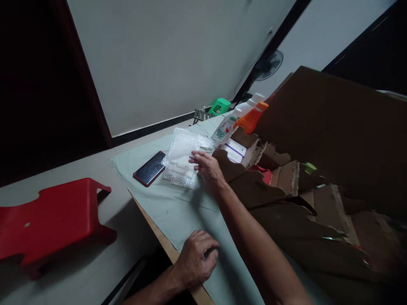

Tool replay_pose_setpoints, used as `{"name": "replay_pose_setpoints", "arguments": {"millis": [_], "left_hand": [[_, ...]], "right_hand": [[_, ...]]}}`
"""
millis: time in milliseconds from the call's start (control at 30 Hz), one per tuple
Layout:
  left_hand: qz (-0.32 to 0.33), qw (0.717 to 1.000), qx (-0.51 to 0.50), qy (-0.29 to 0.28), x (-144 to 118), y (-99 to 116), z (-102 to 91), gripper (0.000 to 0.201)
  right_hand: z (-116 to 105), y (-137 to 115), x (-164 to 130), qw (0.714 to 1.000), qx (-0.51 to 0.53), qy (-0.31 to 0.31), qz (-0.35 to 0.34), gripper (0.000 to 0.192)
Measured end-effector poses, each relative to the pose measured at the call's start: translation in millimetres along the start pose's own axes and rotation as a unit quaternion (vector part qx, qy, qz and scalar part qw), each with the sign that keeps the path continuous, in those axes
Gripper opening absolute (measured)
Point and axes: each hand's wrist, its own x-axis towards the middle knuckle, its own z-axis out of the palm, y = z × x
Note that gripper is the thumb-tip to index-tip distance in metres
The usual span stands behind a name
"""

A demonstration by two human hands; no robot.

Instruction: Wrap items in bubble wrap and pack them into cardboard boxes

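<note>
Bubble wrap [180, 159]: lay under right hand's fingertips, beside phone [150, 168]
Right hand [208, 168]: fingers spread flat on it
Left hand [197, 256]: curled, empty, on surface [178, 212] edge

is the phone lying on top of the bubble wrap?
No, the phone lies flat on the green cloth just left of the bubble wrap, which the right hand touches.

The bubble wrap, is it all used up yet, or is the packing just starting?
Done: the cardboard box is torn open, and a bubble wrap sheet lies flat on the green cloth beside a phone. In hand: the right hand touches the wrap's edge; the left hand rests curled on the cloth. Left: nothing looks wrapped, and the bottles lie bare behind the box.
</note>
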Motion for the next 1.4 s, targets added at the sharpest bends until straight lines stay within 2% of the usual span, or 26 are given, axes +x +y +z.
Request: {"name": "replay_pose_setpoints", "arguments": {"millis": [100,167,267,333,400,500,533,567,633,700,767,900,1100,1233,1400], "left_hand": [[-0.018,1.0,-0.017,0.019,6,5,-10.1,0.022],[-0.009,0.999,-0.01,0.038,19,9,-25.0,0.023],[-0.018,0.995,0.004,0.096,54,13,-59.2,0.018],[-0.087,0.986,-0.058,0.127,82,14,-86.7,0.018],[-0.175,0.951,-0.216,0.137,110,13,-114.0,0.038],[-0.256,0.849,-0.448,0.116,146,5,-147.8,0.07],[-0.278,0.825,-0.48,0.106,156,0,-155.6,0.072],[-0.299,0.814,-0.488,0.1,165,-6,-161.6,0.067],[-0.331,0.815,-0.465,0.102,179,-19,-168.4,0.044],[-0.336,0.828,-0.434,0.114,191,-31,-171.6,0.023],[-0.318,0.838,-0.424,0.127,203,-39,-175.7,0.023],[-0.276,0.855,-0.42,0.129,232,-37,-190.5,0.041],[-0.221,0.873,-0.423,0.103,270,-23,-200.3,0.06],[-0.194,0.877,-0.43,0.093,281,-23,-200.2,0.068],[-0.123,0.889,-0.435,0.074,303,-23,-208.3,0.083]], "right_hand": [[3,-25,12,0.998,0.057,-0.01,-0.027,0.044],[4,-39,19,0.996,0.078,-0.022,-0.046,0.044],[2,-52,24,0.994,0.073,-0.033,-0.068,0.04],[-1,-56,23,0.994,0.078,-0.037,-0.073,0.038],[-5,-55,18,0.993,0.08,-0.041,-0.073,0.038],[-9,-42,6,0.995,0.022,-0.05,-0.078,0.036],[-10,-35,1,0.995,0.005,-0.055,-0.078,0.035],[-11,-28,-4,0.995,-0.014,-0.06,-0.08,0.034],[-15,-14,-14,0.984,-0.129,-0.068,-0.106,0.037],[-19,-1,-25,0.941,-0.302,-0.066,-0.141,0.04],[-21,9,-34,0.876,-0.447,-0.063,-0.167,0.039],[-12,20,-34,0.792,-0.571,-0.102,-0.189,0.025],[10,24,-5,0.67,-0.708,-0.13,-0.18,0.018],[9,18,-1,0.622,-0.752,-0.117,-0.183,0.024],[10,-7,-11,0.597,-0.772,-0.092,-0.201,0.032]]}}
